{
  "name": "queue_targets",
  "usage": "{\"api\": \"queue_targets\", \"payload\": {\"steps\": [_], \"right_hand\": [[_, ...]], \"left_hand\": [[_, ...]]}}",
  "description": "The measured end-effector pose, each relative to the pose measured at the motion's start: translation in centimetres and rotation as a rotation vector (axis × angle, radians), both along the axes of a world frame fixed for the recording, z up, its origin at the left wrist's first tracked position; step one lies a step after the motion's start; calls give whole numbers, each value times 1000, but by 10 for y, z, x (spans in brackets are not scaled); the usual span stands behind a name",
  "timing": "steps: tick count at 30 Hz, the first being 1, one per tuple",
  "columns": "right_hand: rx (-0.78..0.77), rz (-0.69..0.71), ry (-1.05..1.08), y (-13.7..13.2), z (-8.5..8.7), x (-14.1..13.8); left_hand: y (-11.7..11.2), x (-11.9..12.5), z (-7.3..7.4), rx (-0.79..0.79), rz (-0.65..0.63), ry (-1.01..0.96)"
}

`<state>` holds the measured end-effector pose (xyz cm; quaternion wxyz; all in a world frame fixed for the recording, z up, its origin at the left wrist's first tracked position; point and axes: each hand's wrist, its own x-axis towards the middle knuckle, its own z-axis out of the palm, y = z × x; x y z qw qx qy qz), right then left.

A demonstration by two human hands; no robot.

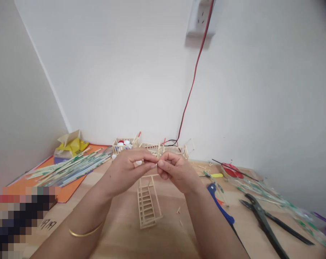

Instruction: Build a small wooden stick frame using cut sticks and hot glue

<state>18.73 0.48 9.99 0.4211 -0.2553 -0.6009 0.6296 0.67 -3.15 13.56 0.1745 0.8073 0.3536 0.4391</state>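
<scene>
My left hand and my right hand meet fingertip to fingertip above a wooden table. Both are pinched on a small thin stick piece between them, too small to name surely. Just below the hands lies a small ladder built of thin wooden sticks. Behind the hands stands a stick-built frame model against the wall. A thin gold bangle sits on my left wrist.
A pile of paper-wrapped sticks lies at left on an orange sheet. Black pliers, a blue-handled tool and empty wrappers lie at right. A red and black cable runs down the wall from a socket.
</scene>
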Motion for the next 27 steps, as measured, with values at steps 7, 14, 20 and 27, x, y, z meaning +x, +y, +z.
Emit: {"api": "queue_targets", "payload": {"steps": [7, 14, 20, 27], "right_hand": [[-130, 107, 83, 5, -4, -6], [-84, 26, 52, 3, -5, -5], [-158, 148, 110, 6, -7, -5], [-203, 245, 149, 8, -13, -4]], "left_hand": [[-4, 5, 2, 64, 69, 97], [-5, 14, 4, 222, 264, 275], [-2, 17, -1, 317, 252, 274], [-1, 20, -2, 372, 207, 212]]}}
